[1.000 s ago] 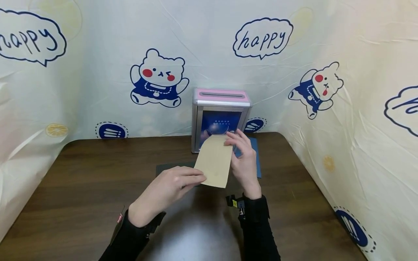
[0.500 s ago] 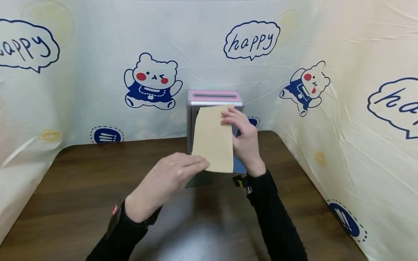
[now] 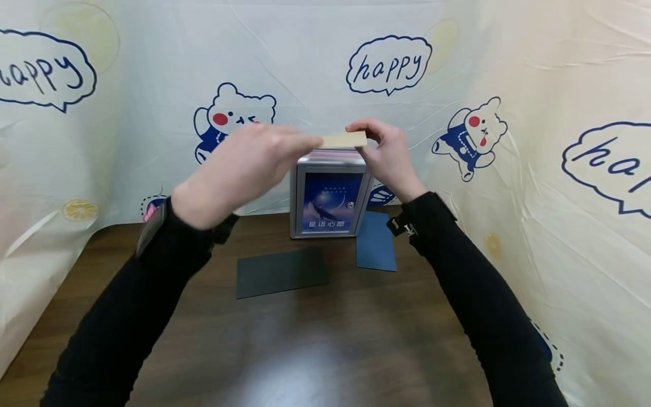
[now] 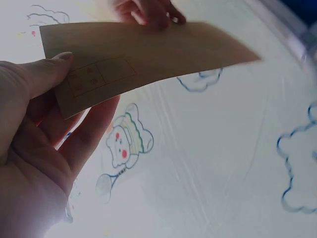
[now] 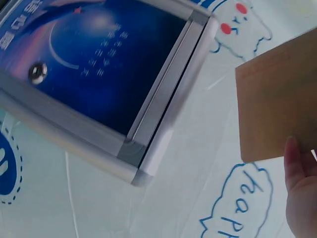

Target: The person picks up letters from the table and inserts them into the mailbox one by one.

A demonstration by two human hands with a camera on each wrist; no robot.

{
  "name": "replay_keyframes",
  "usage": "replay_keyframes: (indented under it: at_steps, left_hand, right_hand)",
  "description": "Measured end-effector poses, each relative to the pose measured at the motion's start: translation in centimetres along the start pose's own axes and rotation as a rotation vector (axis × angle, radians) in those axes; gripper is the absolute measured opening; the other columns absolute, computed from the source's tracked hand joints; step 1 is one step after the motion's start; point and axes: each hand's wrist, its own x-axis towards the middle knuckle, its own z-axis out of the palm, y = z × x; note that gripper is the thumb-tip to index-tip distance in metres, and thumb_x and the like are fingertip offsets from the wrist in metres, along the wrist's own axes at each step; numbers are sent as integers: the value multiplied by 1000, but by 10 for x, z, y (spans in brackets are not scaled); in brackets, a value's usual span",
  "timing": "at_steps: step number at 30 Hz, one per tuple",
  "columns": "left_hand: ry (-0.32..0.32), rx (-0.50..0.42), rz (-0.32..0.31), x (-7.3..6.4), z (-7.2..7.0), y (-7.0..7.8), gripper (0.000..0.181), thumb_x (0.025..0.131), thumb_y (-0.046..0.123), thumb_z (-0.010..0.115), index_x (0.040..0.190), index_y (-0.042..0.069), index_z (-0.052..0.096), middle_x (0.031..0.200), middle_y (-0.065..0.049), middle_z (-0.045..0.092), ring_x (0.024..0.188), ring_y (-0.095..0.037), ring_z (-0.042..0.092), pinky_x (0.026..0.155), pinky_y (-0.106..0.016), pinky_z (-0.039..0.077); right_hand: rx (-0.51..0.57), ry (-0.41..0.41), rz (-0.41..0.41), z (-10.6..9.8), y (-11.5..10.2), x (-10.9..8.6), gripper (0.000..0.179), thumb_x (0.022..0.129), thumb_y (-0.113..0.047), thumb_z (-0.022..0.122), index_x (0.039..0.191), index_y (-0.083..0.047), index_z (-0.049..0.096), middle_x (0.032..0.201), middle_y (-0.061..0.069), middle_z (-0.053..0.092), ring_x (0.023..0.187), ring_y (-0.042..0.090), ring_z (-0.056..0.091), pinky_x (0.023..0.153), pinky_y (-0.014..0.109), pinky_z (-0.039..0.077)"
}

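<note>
Both hands hold a tan paper envelope (image 3: 343, 140) up over the top of a silver box (image 3: 331, 204), its near edge facing the head camera. My left hand (image 3: 249, 167) pinches one end between thumb and fingers, and red printed squares show on the envelope (image 4: 143, 54) there in the left wrist view. On the other end, my right hand (image 3: 389, 155) grips the edge with thumb and fingers. The box has a blue printed front with a round lock (image 5: 37, 72). Its pink top is mostly hidden behind the envelope and the left hand.
A dark green envelope-sized sheet (image 3: 282, 273) lies on the brown wooden table (image 3: 285, 350) in front of the box. Beside the box's right side lies a blue one (image 3: 376, 242). A cloth printed with bears (image 3: 473, 135) surrounds the table at the back and sides.
Both hands have raised the envelope from in front of the box to above its top. It has tipped from its broad face toward edge-on, uncovering the box's front and the sheets below.
</note>
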Motion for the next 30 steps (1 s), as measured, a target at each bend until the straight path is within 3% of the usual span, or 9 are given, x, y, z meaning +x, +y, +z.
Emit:
replay_keyframes:
  at_steps: [4, 10, 17, 20, 23, 27, 30]
  left_hand:
    - [-37, -4, -29, 26, -5, -14, 27, 96, 10, 58, 121, 3, 65, 111, -13, 68, 98, -26, 64, 89, -36, 50]
    - [-107, -14, -73, 51, -7, -29, 30, 98, 9, 51, 126, 2, 62, 119, -14, 64, 107, -27, 61, 96, -36, 46]
    - [-159, -18, -120, 78, -8, -40, 32, 101, 12, 46, 129, 6, 60, 123, -14, 61, 109, -26, 59, 98, -35, 45]
    - [-131, -21, -134, 85, -4, -44, 32, 101, 13, 45, 129, 9, 60, 122, -12, 62, 106, -25, 60, 95, -35, 46]
    - [-60, -29, -130, 90, 4, -50, 29, 101, 13, 48, 126, 10, 62, 119, -10, 64, 102, -22, 61, 92, -33, 48]
    - [43, -38, -109, 92, 20, -61, 26, 99, 13, 51, 120, 8, 65, 116, -8, 66, 101, -21, 60, 91, -31, 47]
    - [79, -48, -101, 89, 34, -70, 24, 99, 13, 52, 117, 6, 67, 114, -8, 66, 101, -21, 61, 91, -31, 48]
  right_hand:
    - [90, -9, 127, -1, 14, 13, 16, 95, -2, 57, 106, 6, 65, 106, 16, 65, 88, 19, 61, 80, 26, 48]
    - [194, -16, 267, 4, 57, 30, 26, 94, -14, 63, 117, -4, 66, 112, 10, 67, 103, 17, 62, 91, 30, 47]
    - [317, -15, 409, 6, 70, 38, 23, 93, -9, 62, 116, -6, 67, 111, 9, 68, 106, 19, 60, 95, 32, 46]
    - [338, 3, 454, 7, 74, 41, 22, 93, -9, 62, 114, -6, 67, 111, 9, 67, 105, 20, 60, 95, 33, 46]
    - [340, 16, 483, 9, 77, 43, 19, 93, -8, 62, 111, -3, 66, 111, 10, 67, 104, 20, 60, 94, 33, 47]
    - [294, -1, 479, 16, 80, 42, 20, 93, -7, 60, 112, -2, 66, 112, 12, 67, 103, 19, 61, 92, 32, 48]
    - [225, -14, 428, 20, 82, 38, 24, 93, -12, 63, 115, -3, 66, 112, 12, 67, 103, 18, 61, 91, 29, 46]
